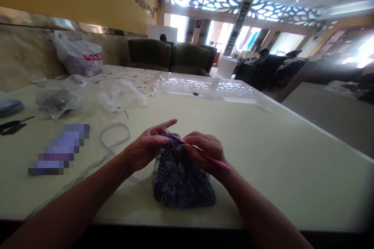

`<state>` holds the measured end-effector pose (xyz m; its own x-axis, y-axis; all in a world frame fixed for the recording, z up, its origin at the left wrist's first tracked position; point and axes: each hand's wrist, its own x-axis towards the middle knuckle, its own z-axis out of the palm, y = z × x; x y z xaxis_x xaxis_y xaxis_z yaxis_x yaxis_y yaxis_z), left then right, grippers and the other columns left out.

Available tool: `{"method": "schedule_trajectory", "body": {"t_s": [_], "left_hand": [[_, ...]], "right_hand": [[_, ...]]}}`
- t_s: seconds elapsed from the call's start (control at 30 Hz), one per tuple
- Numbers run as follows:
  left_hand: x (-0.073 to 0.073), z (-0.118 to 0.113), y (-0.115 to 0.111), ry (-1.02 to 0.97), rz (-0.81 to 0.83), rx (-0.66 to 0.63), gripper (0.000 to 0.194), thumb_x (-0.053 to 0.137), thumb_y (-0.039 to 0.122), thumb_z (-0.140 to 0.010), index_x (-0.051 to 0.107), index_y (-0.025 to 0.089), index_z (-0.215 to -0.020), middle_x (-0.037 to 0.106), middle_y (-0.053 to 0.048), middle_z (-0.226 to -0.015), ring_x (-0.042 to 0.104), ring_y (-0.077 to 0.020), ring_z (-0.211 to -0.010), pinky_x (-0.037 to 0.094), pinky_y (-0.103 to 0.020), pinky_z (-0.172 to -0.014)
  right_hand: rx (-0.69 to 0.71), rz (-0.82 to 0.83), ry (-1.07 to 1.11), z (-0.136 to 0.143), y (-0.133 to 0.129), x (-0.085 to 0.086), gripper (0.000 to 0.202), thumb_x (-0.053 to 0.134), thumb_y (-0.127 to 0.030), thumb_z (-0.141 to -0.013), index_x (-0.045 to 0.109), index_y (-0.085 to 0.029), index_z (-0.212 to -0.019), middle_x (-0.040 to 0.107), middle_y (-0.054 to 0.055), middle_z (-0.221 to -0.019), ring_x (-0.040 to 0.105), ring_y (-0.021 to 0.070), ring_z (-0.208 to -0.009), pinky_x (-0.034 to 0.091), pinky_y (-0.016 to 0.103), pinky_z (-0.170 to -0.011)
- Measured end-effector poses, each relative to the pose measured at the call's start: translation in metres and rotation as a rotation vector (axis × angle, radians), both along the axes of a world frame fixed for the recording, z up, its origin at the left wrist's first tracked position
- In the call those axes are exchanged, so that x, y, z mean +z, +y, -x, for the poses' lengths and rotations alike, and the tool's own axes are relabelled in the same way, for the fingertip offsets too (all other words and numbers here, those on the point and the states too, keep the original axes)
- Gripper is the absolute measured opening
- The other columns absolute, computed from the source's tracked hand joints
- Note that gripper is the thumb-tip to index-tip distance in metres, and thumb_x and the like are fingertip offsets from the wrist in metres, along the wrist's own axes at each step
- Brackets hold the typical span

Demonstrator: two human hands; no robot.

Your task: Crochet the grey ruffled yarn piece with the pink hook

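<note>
A dark grey-blue crocheted piece (182, 181) with ruffled petals stands on the table in front of me. My left hand (152, 142) pinches its top edge from the left, with the index finger stretched out beyond it. A bit of pale strand shows at that finger. My right hand (206, 149) is closed around a pink crochet hook (216, 162), whose tip reaches the top edge of the piece by my left thumb. Pale, ribbon-like yarn (109, 151) loops over the table left of the piece and passes behind my left forearm.
Left on the white table (292, 163) lie a pixelated oblong (62, 148), dark scissors (13, 125) and clear plastic bags (62, 97). A full white carrier bag (80, 56) stands against the wall. Green armchairs (189, 58) face the far edge; people sit farther back right.
</note>
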<state>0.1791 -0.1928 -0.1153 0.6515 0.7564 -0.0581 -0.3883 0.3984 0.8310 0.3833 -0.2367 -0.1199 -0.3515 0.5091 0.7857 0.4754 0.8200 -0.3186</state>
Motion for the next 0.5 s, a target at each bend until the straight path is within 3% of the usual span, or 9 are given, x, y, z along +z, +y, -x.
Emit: {"method": "schedule_trajectory", "body": {"t_s": [0.13,0.27,0.33,0.43,0.5], "left_hand": [[0.003,0.006,0.005,0.034,-0.060,0.034,0.065,0.075,0.013,-0.069,0.060,0.017,-0.132,0.076,-0.006,-0.089,0.070,-0.0194,-0.085,0.051,-0.028,-0.080],[0.002,0.005,0.005,0.105,-0.135,0.092,0.062,0.078,0.018,-0.068,0.064,0.018,-0.128,0.075,-0.005,-0.087,0.068,-0.0171,-0.080,0.049,-0.025,-0.076],[-0.001,0.002,0.001,0.116,-0.176,0.124,0.058,0.079,0.018,-0.070,0.066,0.020,-0.126,0.074,-0.004,-0.089,0.067,-0.0150,-0.080,0.048,-0.024,-0.078],[-0.006,-0.004,-0.005,0.128,-0.222,0.123,0.051,0.080,0.019,-0.072,0.069,0.024,-0.122,0.074,-0.003,-0.094,0.066,-0.0156,-0.088,0.047,-0.027,-0.086],[-0.007,-0.005,-0.005,0.155,-0.284,0.060,0.045,0.078,0.025,-0.076,0.071,0.026,-0.120,0.074,-0.006,-0.106,0.065,-0.0209,-0.102,0.046,-0.032,-0.093]], "right_hand": [[0.048,0.251,0.099,-0.008,-0.004,0.011,0.021,0.053,-0.017,-0.093,0.062,-0.016,-0.074,0.061,0.000,-0.064,0.051,0.0085,-0.054,0.039,0.021,-0.053],[0.106,0.493,0.254,-0.011,-0.003,0.011,0.023,0.052,-0.019,-0.093,0.064,-0.016,-0.074,0.066,0.002,-0.068,0.060,0.0116,-0.061,0.046,0.022,-0.057],[0.065,0.471,0.273,-0.005,-0.003,0.007,0.020,0.054,-0.021,-0.092,0.064,-0.016,-0.076,0.065,0.001,-0.068,0.058,0.0112,-0.060,0.046,0.021,-0.056],[-0.097,0.236,0.150,0.007,-0.007,0.000,0.017,0.056,-0.022,-0.091,0.061,-0.017,-0.076,0.058,-0.003,-0.061,0.048,0.0080,-0.052,0.039,0.020,-0.051],[-0.188,0.114,0.116,0.013,-0.011,-0.001,0.016,0.057,-0.021,-0.091,0.060,-0.018,-0.076,0.057,-0.003,-0.060,0.046,0.0072,-0.050,0.038,0.020,-0.052]]}}
